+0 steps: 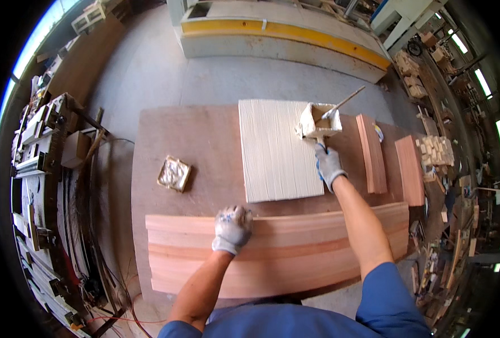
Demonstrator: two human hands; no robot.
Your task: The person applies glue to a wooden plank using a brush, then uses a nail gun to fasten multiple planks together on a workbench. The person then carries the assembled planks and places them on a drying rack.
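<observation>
Brown, smooth board forms the table (pixel 205 135), standing on a grey floor (pixel 148 67). Reddish planks (pixel 295 248) lie side by side along its near edge, reaching nearly to both near corners. A cream-coated panel (pixel 278 155), streaked lengthwise, lies from the middle to the far edge. A white-smeared box (pixel 320 125) with a stick (pixel 348 98) leaning out of it is at the panel's far right corner. The gloved right hand (pixel 330 162) is closed round a short handle (pixel 320 142) just below the box; which thing it belongs to, I cannot tell. The gloved left hand (pixel 233 225) is curled over the planks' far side, and whether it holds anything cannot be seen. Toward the left edge sits a square tin (pixel 174 173), white inside; toward the right edge are two wood blocks (pixel 372 155). Beyond the far edge stands a machine (pixel 284 34) with a yellow band. A clamp rack (pixel 38 169) fills the left, wood stacks (pixel 436 151) the right.
</observation>
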